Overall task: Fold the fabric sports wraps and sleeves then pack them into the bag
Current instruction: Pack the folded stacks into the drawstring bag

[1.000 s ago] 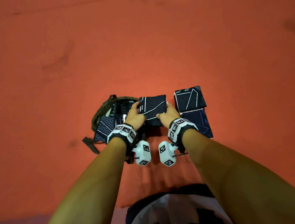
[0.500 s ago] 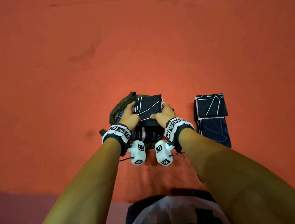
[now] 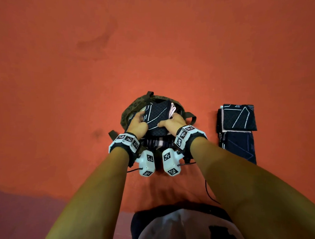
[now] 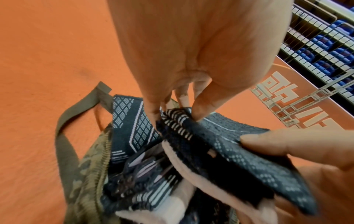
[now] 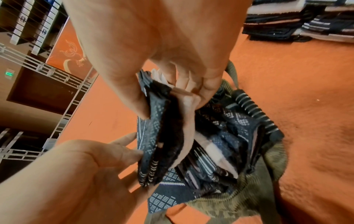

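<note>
**Folded sleeve held over the open bag**

At the left, on the orange mat (image 3: 63,115), lies the bag's olive strap (image 4: 67,115), looping out from the camouflage bag (image 3: 134,105). The bag stands open, already stuffed with dark patterned wraps (image 4: 134,178) that show white and pink linings; one of them stands upright against the bag's left wall.

The left hand (image 3: 138,124) grips the left edge of a folded sleeve (image 3: 157,117), thumb on top, fingers curled beneath. The sleeve is dark with thin white lines and a pale inner layer, and it hangs tilted just above the bag's mouth, over the packed wraps. The right hand (image 3: 172,124) pinches its right edge, thumb on the upper face, fingers (image 5: 184,81) tucked under the pale lining.

A ribbed black piece (image 5: 252,107) sits at the bag's right rim. Well apart to the right, two folded sleeves (image 3: 239,117) lie on the mat, one overlapping the other.

Past the mat's edge, a metal railing (image 5: 57,72) and an orange banner (image 4: 287,97) show in the wrist views.
</note>
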The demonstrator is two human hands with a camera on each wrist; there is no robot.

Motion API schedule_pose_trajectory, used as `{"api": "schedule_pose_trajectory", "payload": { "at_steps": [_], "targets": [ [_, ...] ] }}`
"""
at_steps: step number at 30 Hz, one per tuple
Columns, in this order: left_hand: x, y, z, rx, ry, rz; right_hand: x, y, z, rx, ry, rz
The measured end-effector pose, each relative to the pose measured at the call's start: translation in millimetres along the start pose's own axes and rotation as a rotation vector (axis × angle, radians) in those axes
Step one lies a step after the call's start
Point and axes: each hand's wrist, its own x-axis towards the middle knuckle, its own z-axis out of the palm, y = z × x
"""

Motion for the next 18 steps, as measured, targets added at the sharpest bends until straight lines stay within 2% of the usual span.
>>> {"api": "schedule_pose_trajectory", "payload": {
  "at_steps": [7, 13, 18],
  "targets": [
    [12, -19, -12, -0.033, -0.004, -0.024, -1, 9, 8, 0.084, 0.009, 0.02],
    [21, -29, -23, -0.011, 0.134, -0.136, 6, 14, 9, 0.046, 0.024, 0.04],
    [35, -46, -34, 0.062, 0.102, -0.157, 15, 21, 14, 0.045, 0.052, 0.038]
  ]
}}
